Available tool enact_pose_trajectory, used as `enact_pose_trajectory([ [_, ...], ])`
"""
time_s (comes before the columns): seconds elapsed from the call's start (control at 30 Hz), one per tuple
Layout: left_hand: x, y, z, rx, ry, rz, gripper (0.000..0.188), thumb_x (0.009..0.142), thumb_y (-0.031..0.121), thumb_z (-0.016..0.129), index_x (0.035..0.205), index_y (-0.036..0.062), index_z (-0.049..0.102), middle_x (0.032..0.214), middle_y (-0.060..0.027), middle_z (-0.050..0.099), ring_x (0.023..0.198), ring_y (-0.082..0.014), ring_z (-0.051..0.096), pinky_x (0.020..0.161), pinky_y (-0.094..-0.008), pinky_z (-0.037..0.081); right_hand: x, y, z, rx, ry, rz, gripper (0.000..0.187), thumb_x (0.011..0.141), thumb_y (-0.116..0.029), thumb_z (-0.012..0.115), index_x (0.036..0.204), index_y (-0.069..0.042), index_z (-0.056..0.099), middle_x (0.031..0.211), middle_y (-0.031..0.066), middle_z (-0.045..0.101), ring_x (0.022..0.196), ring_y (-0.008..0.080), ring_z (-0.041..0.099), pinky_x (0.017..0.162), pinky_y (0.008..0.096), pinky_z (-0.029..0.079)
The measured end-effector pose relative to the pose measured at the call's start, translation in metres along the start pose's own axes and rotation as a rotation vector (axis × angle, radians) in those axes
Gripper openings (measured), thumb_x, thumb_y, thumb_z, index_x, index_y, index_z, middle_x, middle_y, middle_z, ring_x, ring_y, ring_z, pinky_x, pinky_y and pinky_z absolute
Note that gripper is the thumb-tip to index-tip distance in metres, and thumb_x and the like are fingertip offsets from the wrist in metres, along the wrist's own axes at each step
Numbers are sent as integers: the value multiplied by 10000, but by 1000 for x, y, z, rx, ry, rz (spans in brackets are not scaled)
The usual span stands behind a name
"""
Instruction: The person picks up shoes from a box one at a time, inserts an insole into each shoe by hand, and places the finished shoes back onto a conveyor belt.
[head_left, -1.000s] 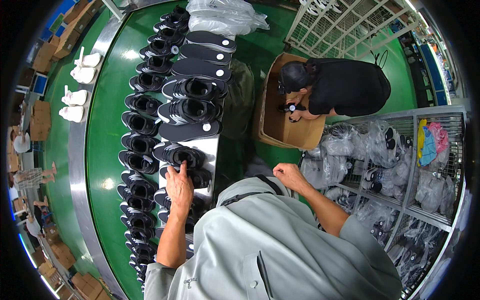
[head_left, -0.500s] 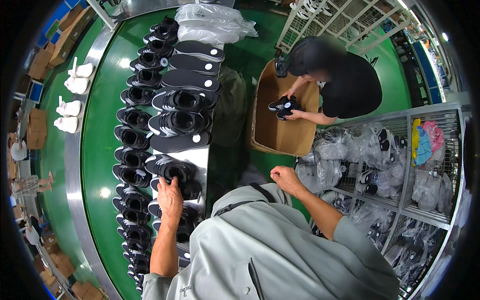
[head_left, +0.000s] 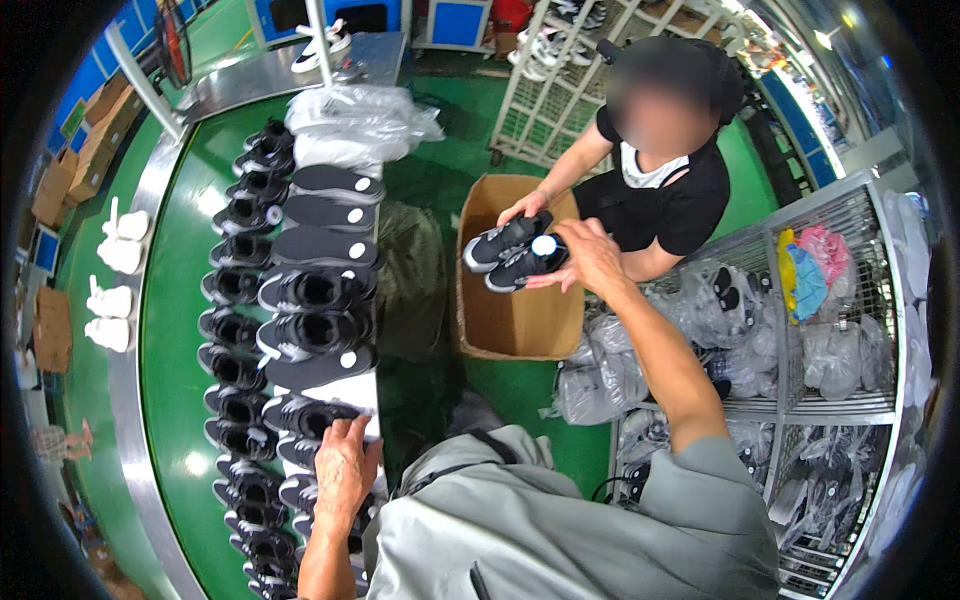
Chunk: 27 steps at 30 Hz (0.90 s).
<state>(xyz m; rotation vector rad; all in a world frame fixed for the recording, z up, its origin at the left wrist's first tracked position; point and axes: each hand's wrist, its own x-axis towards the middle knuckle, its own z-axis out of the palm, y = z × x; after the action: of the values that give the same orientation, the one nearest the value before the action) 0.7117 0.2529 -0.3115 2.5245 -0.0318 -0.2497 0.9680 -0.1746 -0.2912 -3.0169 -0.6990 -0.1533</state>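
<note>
My left hand [head_left: 345, 465] lies over the heel end of a black sneaker [head_left: 305, 415] in the near row, its fingers stretched over it. My right hand [head_left: 592, 258] reaches out over the carton, fingers closed at the heel end of a pair of black sneakers [head_left: 515, 255] with pale soles and a round white sticker. A co-worker's hand [head_left: 525, 207] holds the same pair from the far side, and part of another hand shows under it. Which fingers bear the weight I cannot tell.
Rows of black sneakers [head_left: 235, 325] and dark soles [head_left: 325, 248] line the green surface on my left. An open cardboard carton [head_left: 475, 335] stands between me and the co-worker [head_left: 690, 200]. At right is a wire rack [head_left: 800, 412] of bagged shoes; bagged items [head_left: 355, 125] lie beyond.
My right hand has gone from near my body to the sneakers. The co-worker has raised the pair out of the carton toward me. My left hand's fingers have left the shoe's opening. My view has shifted.
</note>
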Motion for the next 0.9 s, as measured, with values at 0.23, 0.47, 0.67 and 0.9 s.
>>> enact_pose_trajectory([
  [0.23,11,13,26,-60,-72,68,396,807,108,749,1192,65,662,962,-169,632,933,-376,619,811,-456,517,43,46,21,-156,-227,-203,444,722,-30,689,1161,-74,633,1191,89,622,1117,314,577,916,405,518],
  [0.47,12,7,35,-75,-122,-23,384,825,126,732,1198,70,659,983,-168,658,945,-357,633,812,-453,532,78,53,26,-155,-299,-294,368,696,-49,693,1060,-97,673,1127,98,645,1082,314,607,880,414,527],
  [0.67,15,9,29,-84,-116,17,328,854,137,704,1171,67,657,955,-149,648,951,-350,632,817,-445,530,80,68,54,-57,-207,-373,321,642,-76,686,962,-70,678,1004,154,665,1019,348,633,864,453,526],
  [0.9,-23,-15,33,-99,22,-145,311,858,146,712,1157,75,664,938,-155,630,919,-367,630,794,-466,534,105,-10,-17,50,-80,-339,296,686,-15,612,972,-88,633,925,126,642,931,364,654,776,467,539],
])
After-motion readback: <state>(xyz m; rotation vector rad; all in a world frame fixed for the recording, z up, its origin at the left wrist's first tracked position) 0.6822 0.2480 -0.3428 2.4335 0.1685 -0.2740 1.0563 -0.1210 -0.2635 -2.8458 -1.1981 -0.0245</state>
